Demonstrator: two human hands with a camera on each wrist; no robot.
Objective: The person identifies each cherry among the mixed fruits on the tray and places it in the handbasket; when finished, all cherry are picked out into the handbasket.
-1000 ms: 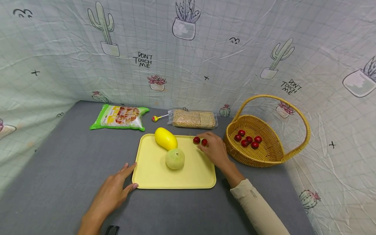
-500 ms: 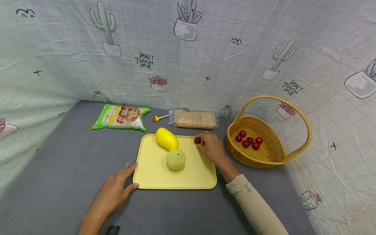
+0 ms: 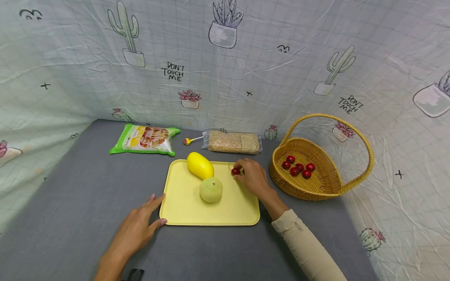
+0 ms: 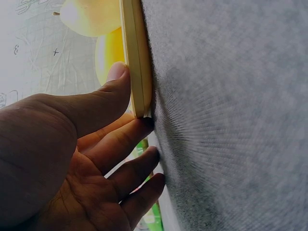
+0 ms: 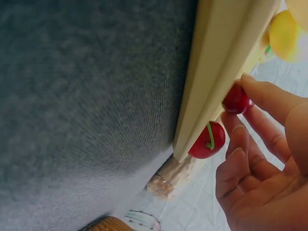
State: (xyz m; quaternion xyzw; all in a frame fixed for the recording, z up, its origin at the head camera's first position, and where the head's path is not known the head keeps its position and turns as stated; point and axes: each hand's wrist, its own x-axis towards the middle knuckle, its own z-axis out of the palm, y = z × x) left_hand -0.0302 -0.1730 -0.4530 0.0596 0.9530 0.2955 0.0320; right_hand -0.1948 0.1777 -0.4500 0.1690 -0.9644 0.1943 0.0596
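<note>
A yellow tray [image 3: 186,214] carries a yellow mango [image 3: 200,165], a pale green round fruit [image 3: 211,189] with a short stem, and dark red cherries. My right hand [image 3: 251,175] is over the tray's far right corner. It pinches one cherry [image 5: 237,99] between thumb and finger; this cherry [image 3: 235,171] shows at the fingertips in the head view. A second cherry [image 5: 209,140] with a green stem sits beside the curled fingers, hidden by the hand in the head view. My left hand [image 3: 135,226] touches the tray's left edge with thumb and forefinger, fingers extended.
A wicker basket [image 3: 281,186] with a tall handle stands right of the tray, several cherries [image 3: 294,171] inside. Behind the tray lie a green-and-white food bag [image 3: 145,139], a lollipop [image 3: 188,141] and a clear pack of grains [image 3: 232,142]. A patterned cloth hangs behind.
My right hand has closed in on the two cherries and covers one of them in the head view. The visible cherry has shifted slightly toward me. My left hand stays at the tray's edge.
</note>
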